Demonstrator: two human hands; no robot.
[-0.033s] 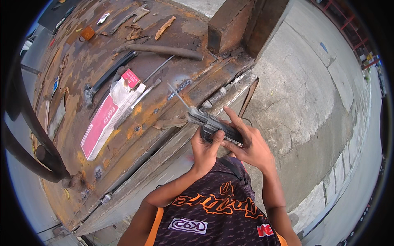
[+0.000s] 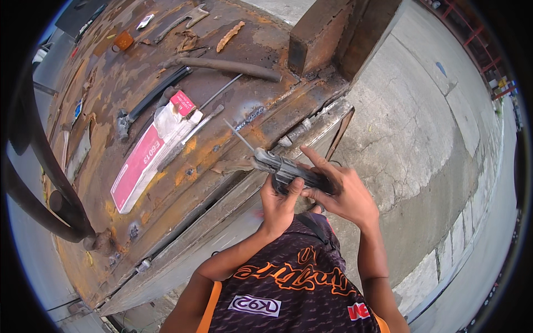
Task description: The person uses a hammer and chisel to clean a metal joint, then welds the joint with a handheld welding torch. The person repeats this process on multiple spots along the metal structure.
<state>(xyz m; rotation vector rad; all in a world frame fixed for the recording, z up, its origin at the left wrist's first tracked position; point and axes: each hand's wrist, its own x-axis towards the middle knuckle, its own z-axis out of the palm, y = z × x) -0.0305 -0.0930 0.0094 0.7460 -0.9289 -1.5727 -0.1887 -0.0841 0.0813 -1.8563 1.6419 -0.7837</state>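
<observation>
While I stand at the rusty bench (image 2: 233, 105), both my hands grip one dark electrode holder (image 2: 288, 169) at its near edge. Left hand (image 2: 280, 208): closed on the holder from below, thumb up along its side. Right hand (image 2: 341, 191): wrapped over the rear of the holder, index finger stretched forward. Rod (image 2: 239, 135): thin, clamped in the holder's front end, slanting up over the bench. Bench items: pink-and-white packet (image 2: 147, 155), hammer (image 2: 147, 102), metal bar (image 2: 230, 66). Concrete floor (image 2: 422, 127) to the right.
</observation>
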